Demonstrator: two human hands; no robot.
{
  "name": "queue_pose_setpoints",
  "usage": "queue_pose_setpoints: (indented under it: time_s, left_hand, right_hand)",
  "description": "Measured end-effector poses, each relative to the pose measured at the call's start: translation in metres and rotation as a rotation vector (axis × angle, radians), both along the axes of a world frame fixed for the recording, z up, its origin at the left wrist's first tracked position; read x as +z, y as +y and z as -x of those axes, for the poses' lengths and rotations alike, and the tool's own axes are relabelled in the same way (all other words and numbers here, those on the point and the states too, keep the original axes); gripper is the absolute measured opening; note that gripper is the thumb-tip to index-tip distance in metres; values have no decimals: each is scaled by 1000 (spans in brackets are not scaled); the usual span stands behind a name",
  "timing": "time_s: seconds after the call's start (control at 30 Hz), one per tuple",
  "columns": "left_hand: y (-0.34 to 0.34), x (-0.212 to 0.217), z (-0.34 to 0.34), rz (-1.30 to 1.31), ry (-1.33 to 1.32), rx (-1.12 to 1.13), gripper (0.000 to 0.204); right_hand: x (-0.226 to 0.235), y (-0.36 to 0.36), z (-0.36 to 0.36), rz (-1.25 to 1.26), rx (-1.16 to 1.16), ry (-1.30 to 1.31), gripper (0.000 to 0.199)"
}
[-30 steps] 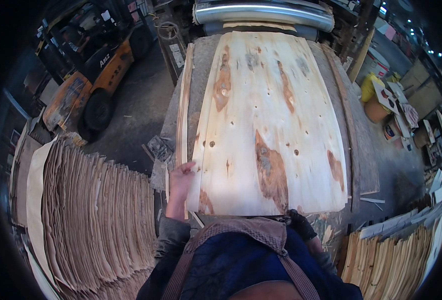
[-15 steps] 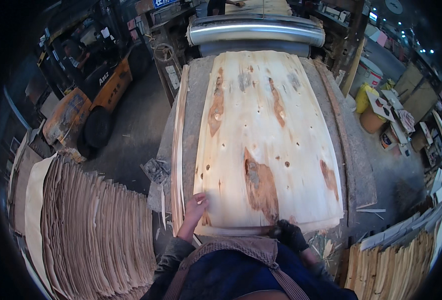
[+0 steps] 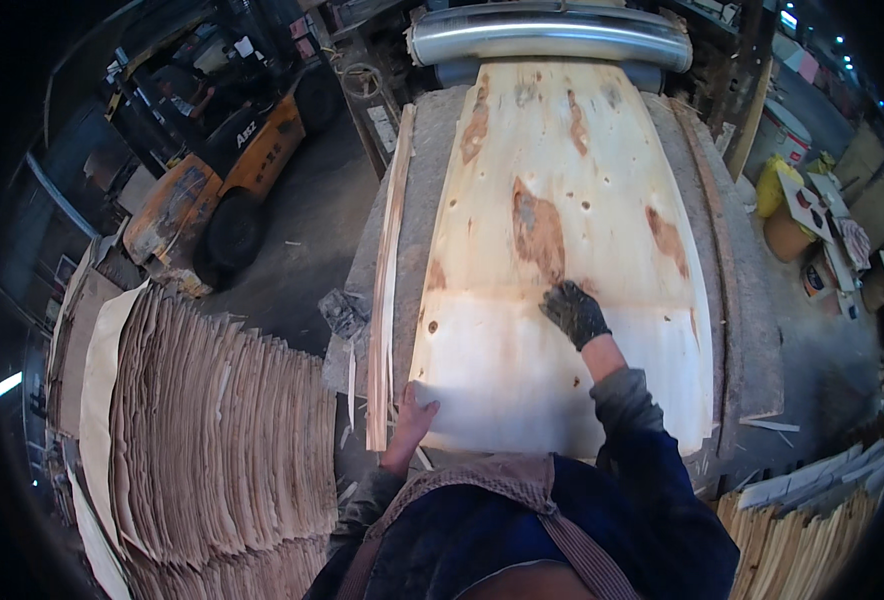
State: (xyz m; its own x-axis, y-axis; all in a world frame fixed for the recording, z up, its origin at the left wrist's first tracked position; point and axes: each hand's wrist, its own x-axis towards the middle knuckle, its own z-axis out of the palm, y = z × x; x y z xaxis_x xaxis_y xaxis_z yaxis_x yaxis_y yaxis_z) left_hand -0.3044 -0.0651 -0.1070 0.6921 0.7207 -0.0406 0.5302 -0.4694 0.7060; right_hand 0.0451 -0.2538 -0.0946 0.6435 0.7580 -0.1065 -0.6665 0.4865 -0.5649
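Observation:
A pale wood veneer sheet (image 3: 612, 240) with brown patches reaches away from me, its far end at the metal roller (image 3: 552, 38). Beneath it lies a second veneer sheet (image 3: 522, 390), its near part bare before me. My right hand (image 3: 575, 313), in a dark glove, rests flat at the upper sheet's near edge; its fingertips overlap that edge. My bare left hand (image 3: 410, 425) is beside the lower sheet's near left corner. Its thumb and fingers are apart, and I see nothing held in them.
Tall veneer stacks stand at the left (image 3: 222, 430) and lower right (image 3: 802, 535). Long wood strips (image 3: 390, 290) lie along the table's left side. An orange forklift (image 3: 212, 190) with a person aboard stands at far left. Buckets (image 3: 790, 235) stand at right.
The upper veneer sheet has slid away from me toward the roller, baring the sheet below. My right hand has moved forward with its near edge. The left hand stays near the corner.

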Motion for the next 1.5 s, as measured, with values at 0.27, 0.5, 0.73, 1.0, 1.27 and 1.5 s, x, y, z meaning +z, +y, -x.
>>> queue_pose_setpoints:
  time_s: [0.27,0.5,0.73,1.0,1.27,1.5]
  left_hand:
    - [15,-29,4,-67,86,54,82]
    - [54,-23,-5,751,-151,188,48]
    - [41,71,1,733,-525,198,27]
    - [21,168,-7,1012,-725,113,30]
    - [46,79,-21,498,-418,37,52]
    - [0,0,-13,-80,141,-29,85]
  right_hand:
    - [-8,-7,46,126,254,179,35]
    - [19,-103,189,139,457,212,38]
    - [19,-148,248,425,193,280,30]
    - [48,-162,252,479,36,237,29]
    - [22,-121,167,-10,127,230,21]
    - [-15,-29,16,88,59,-217,20]
